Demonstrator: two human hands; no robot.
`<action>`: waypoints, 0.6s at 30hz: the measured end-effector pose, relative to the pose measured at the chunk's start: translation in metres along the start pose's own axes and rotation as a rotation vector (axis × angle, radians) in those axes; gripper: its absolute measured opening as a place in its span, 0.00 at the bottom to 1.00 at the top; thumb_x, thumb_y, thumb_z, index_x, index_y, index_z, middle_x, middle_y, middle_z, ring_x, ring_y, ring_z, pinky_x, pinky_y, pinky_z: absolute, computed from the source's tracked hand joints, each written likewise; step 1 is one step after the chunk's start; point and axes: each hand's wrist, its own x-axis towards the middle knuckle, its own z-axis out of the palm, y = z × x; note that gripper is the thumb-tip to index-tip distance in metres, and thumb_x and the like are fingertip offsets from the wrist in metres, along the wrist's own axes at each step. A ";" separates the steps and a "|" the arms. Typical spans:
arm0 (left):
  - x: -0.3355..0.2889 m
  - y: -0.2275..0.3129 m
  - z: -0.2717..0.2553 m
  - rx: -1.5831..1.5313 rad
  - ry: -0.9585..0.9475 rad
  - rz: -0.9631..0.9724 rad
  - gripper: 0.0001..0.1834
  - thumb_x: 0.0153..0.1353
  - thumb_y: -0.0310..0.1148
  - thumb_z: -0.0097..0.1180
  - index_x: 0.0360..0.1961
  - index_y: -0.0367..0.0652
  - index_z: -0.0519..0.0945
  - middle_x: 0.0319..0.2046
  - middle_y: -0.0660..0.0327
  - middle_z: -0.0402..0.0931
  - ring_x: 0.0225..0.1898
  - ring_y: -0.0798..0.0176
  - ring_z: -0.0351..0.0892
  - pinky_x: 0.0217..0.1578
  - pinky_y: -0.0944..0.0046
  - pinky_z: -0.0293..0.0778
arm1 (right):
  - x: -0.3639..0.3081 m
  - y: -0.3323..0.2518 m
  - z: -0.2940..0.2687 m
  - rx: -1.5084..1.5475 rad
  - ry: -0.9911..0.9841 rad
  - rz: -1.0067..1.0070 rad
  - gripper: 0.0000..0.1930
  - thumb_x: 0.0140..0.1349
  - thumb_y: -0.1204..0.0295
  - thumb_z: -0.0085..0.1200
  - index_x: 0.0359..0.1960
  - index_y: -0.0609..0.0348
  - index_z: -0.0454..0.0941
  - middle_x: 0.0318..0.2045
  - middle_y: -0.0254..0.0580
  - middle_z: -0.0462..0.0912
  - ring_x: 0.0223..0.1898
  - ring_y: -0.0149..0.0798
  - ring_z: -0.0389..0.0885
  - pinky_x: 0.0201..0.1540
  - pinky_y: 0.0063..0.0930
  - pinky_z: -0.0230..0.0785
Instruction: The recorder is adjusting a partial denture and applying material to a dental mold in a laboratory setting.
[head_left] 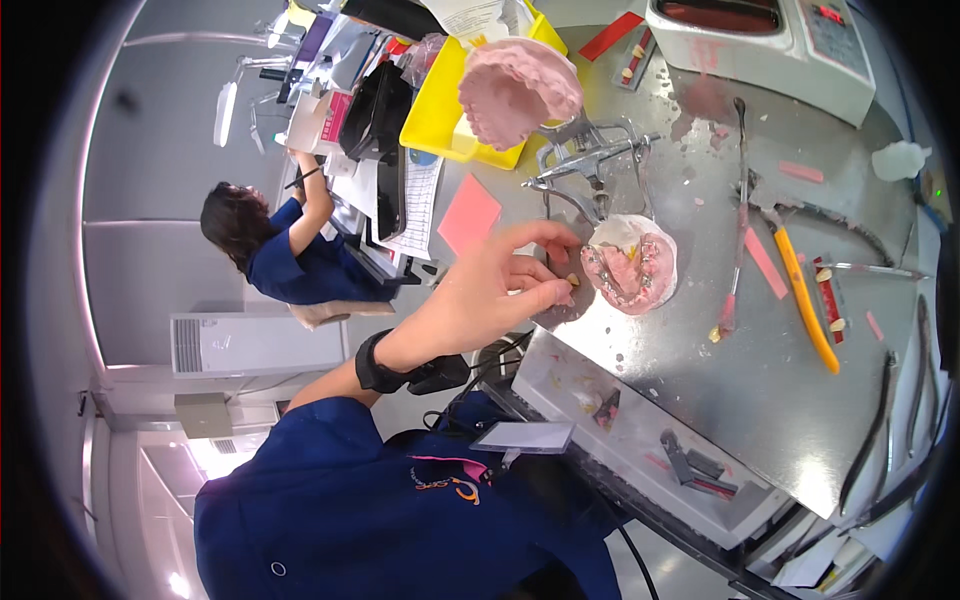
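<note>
My left hand (510,275) reaches in from the left with its fingers curled toward the thumb. At the thumb tip is a small yellowish tooth-like piece (573,281), partly hidden by the fingers. Just right of the fingertips sits a lower dental cast (655,290) with a pink wax base and metal clasps, in a white plaster mount. It belongs to a metal articulator (595,160), whose opened upper part carries a pink upper cast (520,95) leaning over a yellow tray (425,125). My right hand is out of view.
A pink wax sheet (469,215) lies left of the articulator. To the right are a wax spatula (741,225), an orange-handled knife (800,290) and red strips with artificial teeth (830,300). A white machine (770,60) stands behind. Below the edge, a drawer (640,430) is open. A co-worker (290,240) sits left.
</note>
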 end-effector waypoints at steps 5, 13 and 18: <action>-0.005 0.002 -0.004 0.091 0.024 0.058 0.23 0.65 0.23 0.59 0.60 0.35 0.70 0.48 0.59 0.73 0.40 0.67 0.82 0.43 0.69 0.78 | 0.020 -0.002 0.010 0.015 0.033 0.001 0.14 0.62 0.67 0.55 0.43 0.64 0.80 0.36 0.53 0.85 0.36 0.46 0.84 0.42 0.36 0.77; -0.006 0.005 -0.015 0.034 0.169 0.141 0.14 0.70 0.23 0.52 0.55 0.34 0.74 0.35 0.61 0.77 0.34 0.70 0.82 0.36 0.70 0.77 | 0.007 0.004 -0.007 0.030 0.036 -0.018 0.13 0.63 0.67 0.53 0.42 0.64 0.80 0.35 0.53 0.85 0.35 0.46 0.85 0.41 0.37 0.77; -0.021 0.010 -0.028 0.128 0.286 0.194 0.12 0.75 0.28 0.44 0.50 0.32 0.77 0.24 0.61 0.76 0.21 0.73 0.74 0.23 0.73 0.70 | -0.020 0.013 -0.038 0.017 0.002 -0.067 0.12 0.64 0.68 0.52 0.42 0.64 0.81 0.35 0.53 0.85 0.35 0.47 0.85 0.41 0.37 0.77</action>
